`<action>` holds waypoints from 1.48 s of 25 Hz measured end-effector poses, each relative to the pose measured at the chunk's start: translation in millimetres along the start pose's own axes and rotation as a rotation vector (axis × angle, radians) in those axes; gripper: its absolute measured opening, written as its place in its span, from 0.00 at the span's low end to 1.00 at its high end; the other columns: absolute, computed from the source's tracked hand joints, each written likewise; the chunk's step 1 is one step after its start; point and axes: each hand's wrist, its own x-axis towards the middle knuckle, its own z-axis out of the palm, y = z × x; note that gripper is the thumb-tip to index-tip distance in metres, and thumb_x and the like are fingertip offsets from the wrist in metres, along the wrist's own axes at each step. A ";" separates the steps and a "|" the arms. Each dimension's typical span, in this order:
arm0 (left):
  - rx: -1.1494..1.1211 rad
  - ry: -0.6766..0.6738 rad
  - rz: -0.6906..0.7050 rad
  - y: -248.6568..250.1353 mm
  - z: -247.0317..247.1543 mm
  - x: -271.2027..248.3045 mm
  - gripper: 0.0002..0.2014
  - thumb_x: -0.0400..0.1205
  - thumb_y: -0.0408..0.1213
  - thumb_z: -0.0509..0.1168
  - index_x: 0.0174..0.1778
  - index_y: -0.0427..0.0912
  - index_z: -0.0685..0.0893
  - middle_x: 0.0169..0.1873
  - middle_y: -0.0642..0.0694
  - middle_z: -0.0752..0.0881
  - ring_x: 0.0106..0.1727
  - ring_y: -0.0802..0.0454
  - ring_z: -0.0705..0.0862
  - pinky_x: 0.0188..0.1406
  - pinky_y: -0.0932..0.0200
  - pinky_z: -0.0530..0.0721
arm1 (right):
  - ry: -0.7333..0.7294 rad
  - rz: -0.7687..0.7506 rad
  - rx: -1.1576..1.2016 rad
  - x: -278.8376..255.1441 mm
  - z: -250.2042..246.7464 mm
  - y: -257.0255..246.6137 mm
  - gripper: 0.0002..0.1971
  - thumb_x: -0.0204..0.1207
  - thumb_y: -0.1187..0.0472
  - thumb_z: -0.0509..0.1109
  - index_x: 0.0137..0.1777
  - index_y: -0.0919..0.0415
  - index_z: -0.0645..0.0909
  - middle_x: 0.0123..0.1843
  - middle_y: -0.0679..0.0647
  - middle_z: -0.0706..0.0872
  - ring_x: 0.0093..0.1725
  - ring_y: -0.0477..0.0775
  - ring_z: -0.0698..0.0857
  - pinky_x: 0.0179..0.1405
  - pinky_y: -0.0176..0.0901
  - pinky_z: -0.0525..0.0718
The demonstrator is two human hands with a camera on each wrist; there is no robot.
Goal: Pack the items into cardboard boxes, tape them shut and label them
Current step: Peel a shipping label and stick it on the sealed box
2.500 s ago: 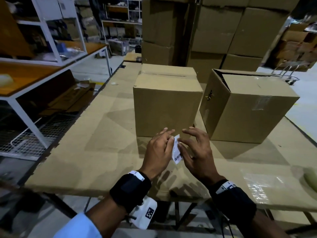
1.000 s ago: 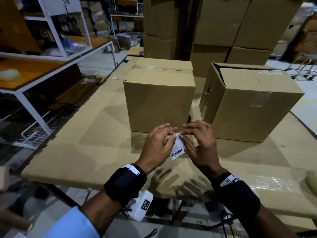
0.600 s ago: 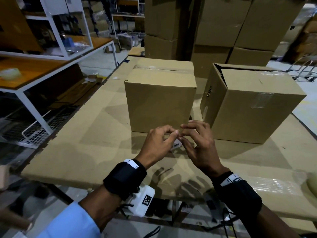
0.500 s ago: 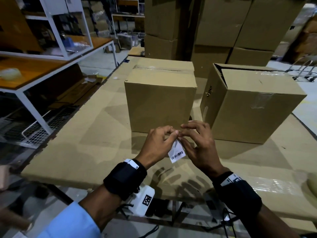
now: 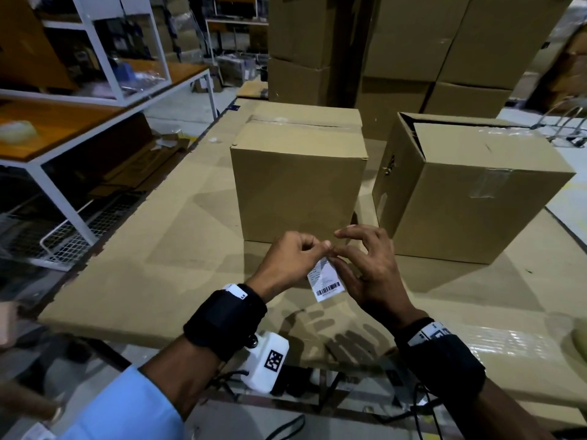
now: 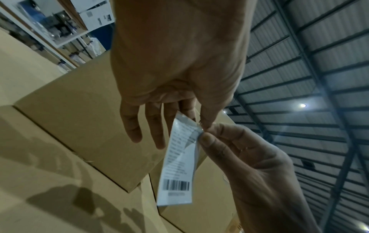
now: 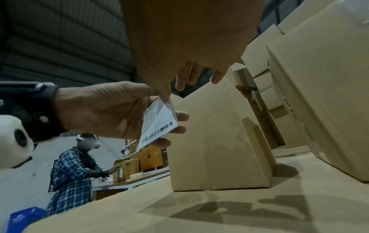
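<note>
A small white label (image 5: 327,282) with a barcode at its lower end hangs between both hands over the table's near part. My left hand (image 5: 319,249) pinches its top edge with thumb and forefinger. My right hand (image 5: 335,254) pinches the same top corner, its other fingers spread. In the left wrist view the label (image 6: 179,160) shows a top corner lifted off, held by the left hand (image 6: 194,117) and the right hand (image 6: 203,134). The label (image 7: 157,124) also shows in the right wrist view. A closed cardboard box (image 5: 298,185) stands just behind the hands.
A second, taped box (image 5: 470,192) stands to the right on the cardboard-covered table (image 5: 158,249). Stacked cartons (image 5: 413,42) rise behind. White shelving (image 5: 95,58) and an orange bench with a tape roll (image 5: 17,131) stand left. Another person (image 7: 73,170) works far off.
Both hands have stayed together on the label in front of the box. The label, nearly hidden 0.6 s ago, now hangs with its barcode facing me. The right fingers have spread.
</note>
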 end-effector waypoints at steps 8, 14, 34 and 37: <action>-0.013 -0.057 -0.027 -0.4 -6.5 6.6 0.14 0.86 0.41 0.69 0.40 0.33 0.87 0.32 0.48 0.87 0.33 0.57 0.80 0.37 0.59 0.75 | -0.032 -0.010 0.006 -1.0 3.5 1.0 0.06 0.79 0.59 0.74 0.54 0.53 0.84 0.65 0.58 0.84 0.66 0.64 0.79 0.56 0.66 0.77; 0.014 -0.084 -0.091 1.3 -4.5 8.1 0.15 0.87 0.41 0.65 0.34 0.45 0.81 0.27 0.52 0.83 0.28 0.59 0.76 0.32 0.60 0.72 | -0.039 -0.002 -0.009 -1.0 5.4 -0.3 0.06 0.80 0.58 0.72 0.55 0.55 0.84 0.66 0.60 0.83 0.67 0.63 0.79 0.57 0.67 0.76; -0.018 -0.238 -0.158 9.5 -5.7 5.8 0.13 0.88 0.46 0.64 0.41 0.42 0.81 0.34 0.41 0.73 0.36 0.47 0.67 0.35 0.53 0.63 | 0.005 0.019 -0.019 -10.6 -4.0 -6.1 0.10 0.79 0.59 0.74 0.55 0.64 0.85 0.58 0.60 0.85 0.61 0.63 0.82 0.56 0.63 0.79; -0.026 -0.238 -0.153 9.8 -5.7 5.4 0.13 0.88 0.47 0.65 0.43 0.42 0.82 0.31 0.42 0.74 0.32 0.49 0.68 0.32 0.54 0.64 | -0.011 0.010 -0.032 -11.0 -7.1 -3.4 0.08 0.78 0.60 0.77 0.53 0.63 0.89 0.58 0.59 0.86 0.62 0.63 0.81 0.54 0.65 0.78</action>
